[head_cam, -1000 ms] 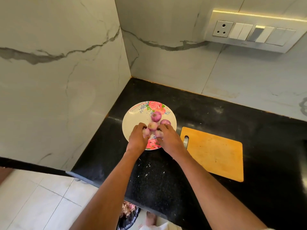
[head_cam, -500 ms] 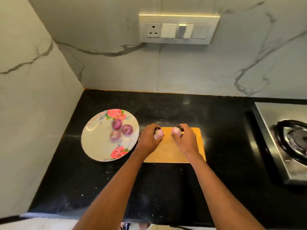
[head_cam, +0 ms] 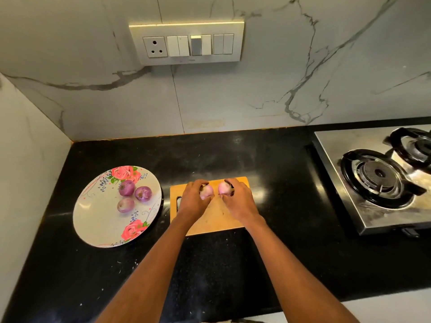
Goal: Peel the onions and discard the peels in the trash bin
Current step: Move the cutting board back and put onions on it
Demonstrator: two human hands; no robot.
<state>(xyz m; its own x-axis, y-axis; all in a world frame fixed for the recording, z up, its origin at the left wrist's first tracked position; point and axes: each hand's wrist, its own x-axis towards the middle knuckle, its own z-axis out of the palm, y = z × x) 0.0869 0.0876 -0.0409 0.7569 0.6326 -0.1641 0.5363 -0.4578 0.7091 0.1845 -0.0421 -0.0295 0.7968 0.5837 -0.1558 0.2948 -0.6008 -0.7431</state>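
Black stone bench (head_cam: 256,264) ran beneath a grey marble wall carrying a switch panel (head_cam: 186,43). Over a wooden cutting board (head_cam: 214,217) at the centre, the left hand (head_cam: 192,201) curled its fingers round a small pale onion (head_cam: 206,191), and the right hand (head_cam: 240,200) gripped a second pale onion (head_cam: 224,188) just beside it. To the left, a flowered plate (head_cam: 98,220) held three purple onions (head_cam: 134,196) close together. A steel gas stove (head_cam: 377,178) sat at the right.
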